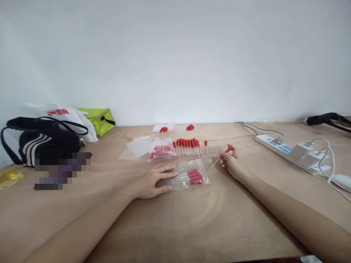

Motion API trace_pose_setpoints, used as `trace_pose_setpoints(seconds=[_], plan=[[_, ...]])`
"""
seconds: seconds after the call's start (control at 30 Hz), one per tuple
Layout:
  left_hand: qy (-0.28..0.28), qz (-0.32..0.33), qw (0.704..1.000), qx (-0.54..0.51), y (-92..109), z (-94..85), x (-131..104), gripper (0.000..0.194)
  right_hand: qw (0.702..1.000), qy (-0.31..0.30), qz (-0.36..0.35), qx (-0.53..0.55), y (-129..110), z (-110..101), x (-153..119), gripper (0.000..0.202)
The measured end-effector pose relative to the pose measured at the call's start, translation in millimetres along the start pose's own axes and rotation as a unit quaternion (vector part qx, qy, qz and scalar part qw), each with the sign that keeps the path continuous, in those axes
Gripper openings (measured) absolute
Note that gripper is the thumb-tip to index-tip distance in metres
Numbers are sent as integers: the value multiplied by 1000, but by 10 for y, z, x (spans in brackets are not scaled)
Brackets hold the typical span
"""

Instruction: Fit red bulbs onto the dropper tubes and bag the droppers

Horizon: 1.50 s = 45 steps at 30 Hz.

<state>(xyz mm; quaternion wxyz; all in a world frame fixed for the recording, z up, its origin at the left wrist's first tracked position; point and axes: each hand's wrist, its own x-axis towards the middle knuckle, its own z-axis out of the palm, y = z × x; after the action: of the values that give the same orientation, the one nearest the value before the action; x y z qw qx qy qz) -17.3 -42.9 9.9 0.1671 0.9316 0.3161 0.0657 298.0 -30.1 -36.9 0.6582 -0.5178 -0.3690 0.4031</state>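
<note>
My left hand [155, 181] lies with fingers spread, its fingertips on the left edge of a clear zip bag [182, 185]. Several droppers with red rubber bulbs [195, 176] are inside that bag. To the right, my right hand [230, 161] pinches a single dropper [227, 150] by its red bulb, the thin clear tube pointing down and left. Behind the bag, a row of red-bulbed droppers [189, 146] lies side by side, tubes toward me. One more dropper [206, 148] lies a little apart at the row's right end.
Left of the row are a filled zip bag [161, 153] and flat clear bags [137, 148]. Two bags with red bulbs [163, 129] lie near the wall. A power strip [290, 153] with cables stands right; a black bag [49, 140] and green box bag [98, 120] stand left.
</note>
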Motion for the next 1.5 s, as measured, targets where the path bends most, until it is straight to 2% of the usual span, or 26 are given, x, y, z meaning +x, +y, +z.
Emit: trace_pose_setpoints(seconds=[0.17, 0.27, 0.43, 0.57, 0.63, 0.93, 1.0, 1.1, 1.13, 1.17, 1.27, 1.3, 1.4, 1.5], plan=[[-4, 0, 1000, 8, -3, 2, 6, 46, 999, -6, -27, 37, -62, 143, -211, 50], [3, 5, 1000, 3, -4, 3, 2, 50, 998, -26, -14, 57, -98, 264, -281, 45], [16, -2, 1000, -2, 12, 2, -2, 60, 987, -127, 41, 86, -108, 388, -435, 38], [21, 4, 1000, -1, 21, 3, -5, 62, 973, -220, 61, 32, -100, 422, -501, 36], [20, 6, 1000, -1, 16, 7, -6, 62, 967, -246, 66, -3, -101, 433, -488, 35], [20, 11, 1000, -7, 15, 4, -13, 60, 974, -184, 75, -109, -32, 545, -398, 32], [26, 15, 1000, -9, 16, 5, -14, 60, 969, -209, 66, -114, -10, 564, -401, 29], [30, 13, 999, -10, 10, 7, -14, 60, 948, -296, 64, -102, -17, 563, -401, 27], [30, 12, 999, -10, 9, 7, -13, 60, 948, -295, 59, -108, -34, 554, -397, 27], [30, 13, 999, -10, 11, 5, -12, 60, 954, -267, 51, -123, -59, 542, -392, 26], [28, 16, 999, -10, 24, -3, -7, 59, 971, -133, 45, -194, -159, 507, -374, 21], [27, 15, 999, -10, 29, -5, -5, 59, 968, -119, 57, -215, -188, 501, -370, 21], [25, 11, 1000, -11, 36, -2, -1, 59, 951, -184, 90, -232, -213, 504, -361, 22], [25, 10, 1000, -12, 27, 5, -1, 59, 950, -237, 80, -189, -162, 519, -358, 23]])
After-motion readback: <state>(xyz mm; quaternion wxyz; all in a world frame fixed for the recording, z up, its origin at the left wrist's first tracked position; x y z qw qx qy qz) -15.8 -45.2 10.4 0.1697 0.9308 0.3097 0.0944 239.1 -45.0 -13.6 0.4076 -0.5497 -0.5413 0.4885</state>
